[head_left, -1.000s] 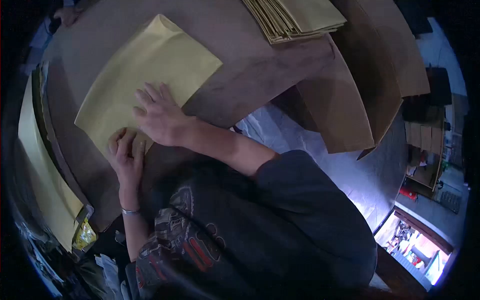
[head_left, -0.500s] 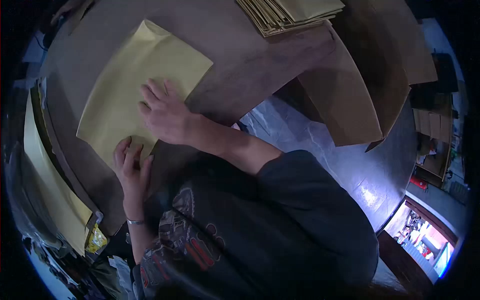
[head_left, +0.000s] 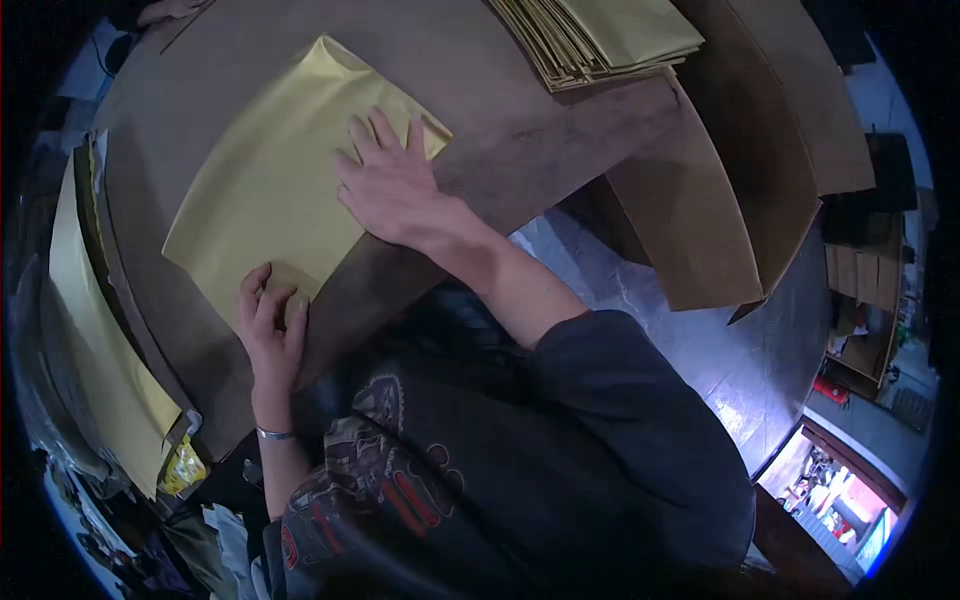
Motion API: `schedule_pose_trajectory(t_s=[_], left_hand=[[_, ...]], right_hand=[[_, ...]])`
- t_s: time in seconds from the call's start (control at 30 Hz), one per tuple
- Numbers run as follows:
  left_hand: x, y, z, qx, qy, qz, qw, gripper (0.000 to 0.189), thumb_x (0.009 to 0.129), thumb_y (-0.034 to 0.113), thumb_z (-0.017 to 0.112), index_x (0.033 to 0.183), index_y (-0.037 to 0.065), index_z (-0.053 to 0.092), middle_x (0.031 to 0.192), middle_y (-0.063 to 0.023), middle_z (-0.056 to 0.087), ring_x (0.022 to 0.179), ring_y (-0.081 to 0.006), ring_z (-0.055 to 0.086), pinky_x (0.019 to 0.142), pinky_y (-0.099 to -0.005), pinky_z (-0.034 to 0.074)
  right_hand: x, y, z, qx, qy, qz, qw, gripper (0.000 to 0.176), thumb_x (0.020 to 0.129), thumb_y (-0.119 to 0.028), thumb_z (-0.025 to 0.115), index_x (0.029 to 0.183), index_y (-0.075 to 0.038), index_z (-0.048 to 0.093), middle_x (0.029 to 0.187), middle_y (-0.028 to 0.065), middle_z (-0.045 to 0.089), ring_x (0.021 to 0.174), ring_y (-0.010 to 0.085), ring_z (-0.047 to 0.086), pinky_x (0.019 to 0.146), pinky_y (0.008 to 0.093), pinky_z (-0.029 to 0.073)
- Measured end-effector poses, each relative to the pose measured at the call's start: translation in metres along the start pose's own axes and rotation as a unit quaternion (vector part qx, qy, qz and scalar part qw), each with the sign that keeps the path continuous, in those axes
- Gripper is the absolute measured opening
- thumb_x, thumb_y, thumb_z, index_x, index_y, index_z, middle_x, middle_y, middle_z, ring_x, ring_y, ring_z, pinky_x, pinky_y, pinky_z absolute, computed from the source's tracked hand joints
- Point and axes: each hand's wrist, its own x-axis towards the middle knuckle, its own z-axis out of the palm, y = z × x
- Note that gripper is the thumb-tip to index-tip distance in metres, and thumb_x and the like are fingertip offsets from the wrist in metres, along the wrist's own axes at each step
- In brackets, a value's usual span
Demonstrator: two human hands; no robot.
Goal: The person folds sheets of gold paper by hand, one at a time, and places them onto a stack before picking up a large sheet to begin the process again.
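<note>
A sheet of glossy gold paper, perhaps a flat bag, lies slantwise on the brown tabletop. Its top end shows a creased, folded corner. My right hand rests on it near the right edge, fingers spread. Beneath those fingertips the paper's edge is slightly raised. At the near edge my left hand touches the paper, its fingers apart and a little bent. Neither hand has its fingers wrapped round anything.
A stack of folded gold paper pieces sits at the table's far right. Beside the table stands an open cardboard box. More gold sheets lie at the left. Part of another person's hand shows at the top left.
My right hand has slid over the paper toward its upper right edge, and that edge now lifts a little. My left hand stays at the near edge. The view has shifted slightly.
</note>
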Motion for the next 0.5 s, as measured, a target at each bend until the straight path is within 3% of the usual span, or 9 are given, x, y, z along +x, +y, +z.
schedule_pose_trajectory(t_s=[0.17,0.37,0.5], left_hand=[[0.000,-0.002,-0.011,-0.015,0.016,-0.040,0.999,0.016,0.080,0.009,0.068,0.095,0.003,0.065,0.126,-0.0171,0.055,0.113,-0.0357,0.054,0.095,-0.0432,0.044],[-0.016,-0.049,-0.035,0.051,0.074,-0.102,0.991,0.019,0.081,0.012,0.068,0.099,0.005,0.067,0.123,-0.0168,0.058,0.115,-0.0359,0.054,0.098,-0.0445,0.043],[-0.034,-0.077,-0.054,0.047,0.105,-0.152,0.982,0.020,0.082,0.014,0.068,0.102,0.008,0.069,0.124,-0.0165,0.058,0.116,-0.0355,0.054,0.098,-0.0428,0.044]], right_hand=[[-0.002,0.017,-0.004,-0.051,0.066,-0.020,0.996,0.041,0.091,-0.035,0.055,0.124,-0.011,0.056,0.139,0.0204,0.042,0.135,0.0398,0.033,0.104,0.0668,0.026],[0.000,0.021,-0.009,-0.063,0.030,-0.026,0.997,0.050,0.095,-0.040,0.050,0.136,-0.011,0.049,0.151,0.0185,0.033,0.142,0.0358,0.025,0.112,0.0603,0.021],[0.006,0.002,-0.013,-0.103,-0.044,-0.018,0.994,0.053,0.099,-0.043,0.043,0.143,-0.013,0.043,0.155,0.0176,0.028,0.146,0.0357,0.019,0.115,0.0580,0.015]])
